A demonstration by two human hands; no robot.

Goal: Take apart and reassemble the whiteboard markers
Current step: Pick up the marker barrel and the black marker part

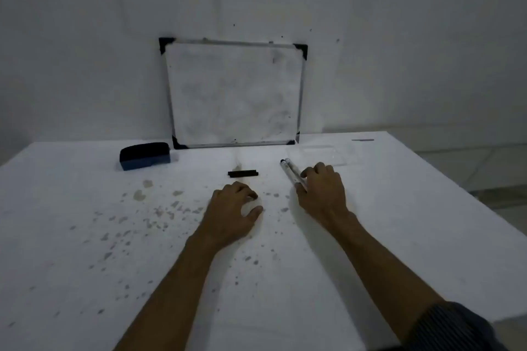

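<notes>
Two white marker barrels [291,171] lie side by side on the white table [399,208], dark tips pointing away from me. My right hand [322,188] rests over their near ends, fingers touching them, though a firm grip cannot be made out. Two black caps [243,173] lie together on the table, to the left of the barrels. My left hand [233,208] rests on the table just in front of the caps, fingers curled and apart, with nothing in it.
A small whiteboard [233,94] leans against the wall at the table's back edge. A blue-black eraser [145,155] sits at the back left. A clear plastic sheet or tray [319,154] lies behind my right hand. Grey stains dot the tabletop.
</notes>
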